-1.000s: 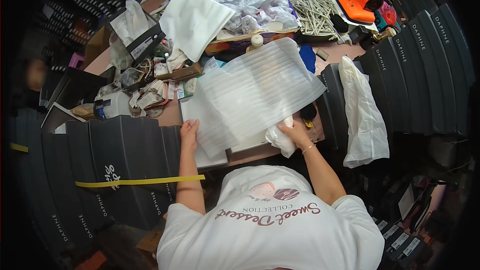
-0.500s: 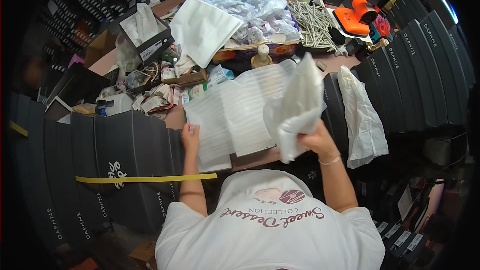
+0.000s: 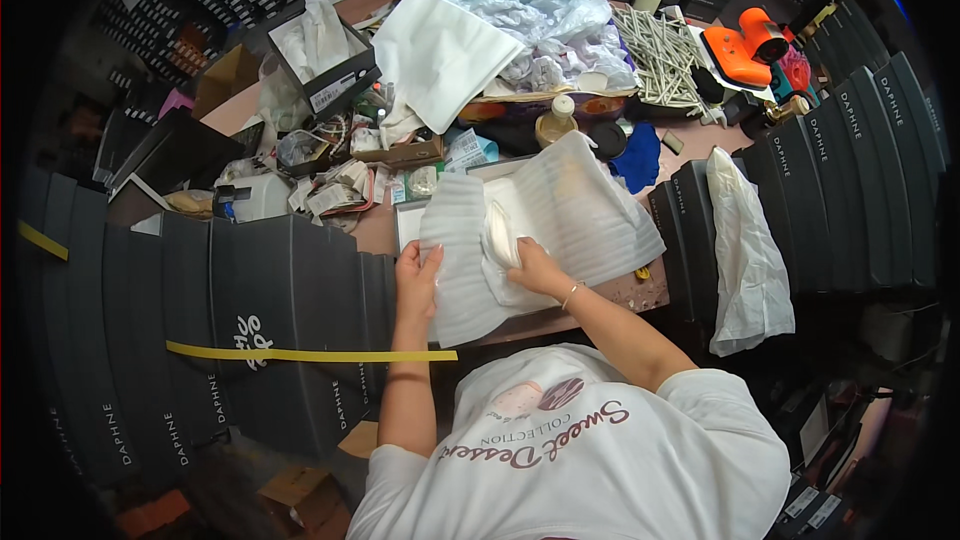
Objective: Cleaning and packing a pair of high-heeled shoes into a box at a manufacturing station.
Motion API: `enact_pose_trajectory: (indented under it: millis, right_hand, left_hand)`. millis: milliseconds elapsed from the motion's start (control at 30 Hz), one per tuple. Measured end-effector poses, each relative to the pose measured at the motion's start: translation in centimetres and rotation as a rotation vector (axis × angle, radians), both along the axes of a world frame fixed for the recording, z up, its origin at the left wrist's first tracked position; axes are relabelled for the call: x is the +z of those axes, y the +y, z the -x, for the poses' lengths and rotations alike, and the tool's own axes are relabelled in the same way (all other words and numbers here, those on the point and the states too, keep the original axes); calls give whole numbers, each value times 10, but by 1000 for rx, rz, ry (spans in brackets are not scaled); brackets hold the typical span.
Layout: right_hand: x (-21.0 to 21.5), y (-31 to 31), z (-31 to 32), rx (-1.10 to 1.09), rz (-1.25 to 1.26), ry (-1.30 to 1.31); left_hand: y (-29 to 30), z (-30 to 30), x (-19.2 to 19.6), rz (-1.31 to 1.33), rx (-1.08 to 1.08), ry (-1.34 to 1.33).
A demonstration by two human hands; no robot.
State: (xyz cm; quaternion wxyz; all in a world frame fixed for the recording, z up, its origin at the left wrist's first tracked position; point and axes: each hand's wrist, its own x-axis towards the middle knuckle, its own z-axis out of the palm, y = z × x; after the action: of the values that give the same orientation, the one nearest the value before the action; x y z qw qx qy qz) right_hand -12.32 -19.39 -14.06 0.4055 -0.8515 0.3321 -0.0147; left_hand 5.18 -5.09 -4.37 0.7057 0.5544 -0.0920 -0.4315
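Note:
A white wrapped bundle (image 3: pixel 500 236) lies on a translucent white foam sheet (image 3: pixel 590 210), over a shallow open box (image 3: pixel 408 222) on the bench in front of me. My right hand (image 3: pixel 537 268) is closed on the near right side of the bundle. What is inside the wrapping is hidden. At the sheet's left side, my left hand (image 3: pixel 417 275) pinches the foam between thumb and fingers. The sheet's right half spreads over the box's right side and past it.
Dark shoeboxes stand in rows at left (image 3: pixel 285 290) and right (image 3: pixel 800 200). A white bag (image 3: pixel 745 250) drapes over the right row. Behind the sheet are a pump bottle (image 3: pixel 556 122), a blue cloth (image 3: pixel 637 158), a pile of plastic bags (image 3: pixel 550 35) and an orange tool (image 3: pixel 740 50).
My right hand has brought the wrapped bundle down and left, from above the sheet onto it. My left hand still grips the foam's left side. The head view has shifted slightly.

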Motion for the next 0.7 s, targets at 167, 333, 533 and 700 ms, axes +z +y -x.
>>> enact_pose_trajectory:
  millis: [167,333,533,700]
  right_hand:
    - [-14,9,-15,32,18,118]
    - [-8,18,-18,11,174,136]
    - [66,1,14,-137,365,-242]
    - [121,-40,78,-421,603,-42]
  left_hand:
    - [-12,13,6,61,64,-147]
    - [-34,24,6,69,-43,-154]
    - [-2,64,-26,-45,-222,-800]
    - [-45,95,-45,-328,-688,-1559]
